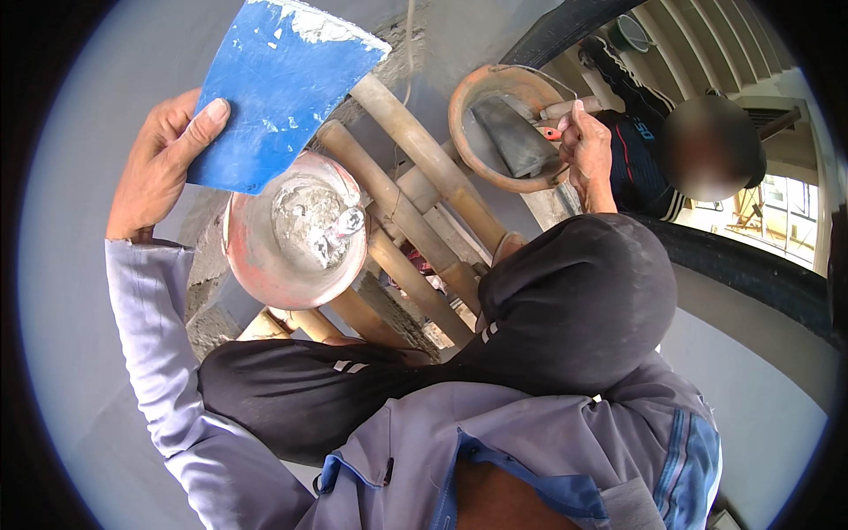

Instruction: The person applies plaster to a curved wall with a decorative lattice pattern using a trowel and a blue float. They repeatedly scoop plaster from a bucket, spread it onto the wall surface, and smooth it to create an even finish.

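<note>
My left hand [163,159] grips a blue flat board [269,97] with white plaster crusted along its upper edge. Below the board, a pale, red-stained bucket [252,265] holds lumpy white plaster [300,216] and a small whitish object. My right hand [587,150] is closed on the thin wire handle of an orange bucket [464,132] at upper centre right. Inside that bucket lie a dark, flat-sided object [508,137] and murky grey residue. A small red-handled tool [550,133] shows beside my right fingers, partly hidden.
I sit over a bamboo platform [406,212] with gaps between poles, against grey walls [79,265]. At the right, another person [632,168] in dark clothing is on a staircase [707,44] with a small bucket [625,34], near a bright window [786,230] and a black rail.
</note>
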A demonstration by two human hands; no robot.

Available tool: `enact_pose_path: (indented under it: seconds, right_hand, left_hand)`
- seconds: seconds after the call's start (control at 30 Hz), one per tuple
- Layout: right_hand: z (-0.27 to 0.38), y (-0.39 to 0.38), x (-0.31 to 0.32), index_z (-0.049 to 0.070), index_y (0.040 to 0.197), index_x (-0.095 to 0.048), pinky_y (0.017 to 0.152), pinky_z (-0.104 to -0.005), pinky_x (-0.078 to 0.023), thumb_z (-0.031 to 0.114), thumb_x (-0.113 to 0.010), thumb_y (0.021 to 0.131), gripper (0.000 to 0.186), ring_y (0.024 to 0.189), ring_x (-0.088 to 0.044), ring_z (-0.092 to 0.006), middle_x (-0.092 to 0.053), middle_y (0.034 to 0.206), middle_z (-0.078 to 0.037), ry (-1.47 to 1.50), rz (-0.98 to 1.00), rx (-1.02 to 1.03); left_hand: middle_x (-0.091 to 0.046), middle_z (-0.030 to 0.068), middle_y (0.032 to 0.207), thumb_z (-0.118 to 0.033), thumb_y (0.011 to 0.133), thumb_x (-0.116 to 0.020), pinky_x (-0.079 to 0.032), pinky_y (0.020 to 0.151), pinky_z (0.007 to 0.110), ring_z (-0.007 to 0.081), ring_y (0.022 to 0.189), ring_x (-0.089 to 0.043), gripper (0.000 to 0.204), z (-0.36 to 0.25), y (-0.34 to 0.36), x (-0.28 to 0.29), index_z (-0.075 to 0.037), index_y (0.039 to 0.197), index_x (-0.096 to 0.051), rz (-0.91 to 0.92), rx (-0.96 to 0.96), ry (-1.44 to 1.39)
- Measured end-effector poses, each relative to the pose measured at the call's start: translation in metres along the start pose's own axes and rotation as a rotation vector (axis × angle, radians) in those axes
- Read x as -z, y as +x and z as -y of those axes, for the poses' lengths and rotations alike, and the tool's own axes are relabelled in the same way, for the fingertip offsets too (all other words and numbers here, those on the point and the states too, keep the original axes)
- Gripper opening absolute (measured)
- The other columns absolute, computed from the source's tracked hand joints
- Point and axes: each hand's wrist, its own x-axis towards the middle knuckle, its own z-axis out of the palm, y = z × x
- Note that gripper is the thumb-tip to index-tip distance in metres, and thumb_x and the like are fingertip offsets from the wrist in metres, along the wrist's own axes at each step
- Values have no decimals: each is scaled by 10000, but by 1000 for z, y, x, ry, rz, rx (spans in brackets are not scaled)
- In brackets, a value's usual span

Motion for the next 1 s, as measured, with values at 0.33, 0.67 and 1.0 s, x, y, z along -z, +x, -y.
enact_pose_path:
  seconds: [0.33,0.67,1.0]
  right_hand:
    - [-6,16,-2,53,686,-575,372,-255,-240,352,-526,935,391,371,-303,-82,-342,468,39,-12,10,-68]
    - [8,9,-20,56,722,-535,399,-240,-235,349,-474,974,391,414,-222,-69,-272,493,64,91,76,-154]
    - [56,-19,-20,44,800,-541,396,-219,-222,326,-424,992,361,433,-212,-61,-252,518,65,190,250,-126]
  left_hand:
    - [-656,22,770,-436,931,-529,-482,648,203,70,674,-612,447,11,6,-9,-12,996,-654,-31,-31,0]
    - [-650,8,781,-442,916,-554,-468,667,191,61,692,-605,430,11,9,-4,-35,1005,-660,-11,-48,21]
    - [-641,-15,763,-399,913,-577,-453,635,181,44,656,-587,366,7,-11,16,-45,955,-662,-161,-33,2]
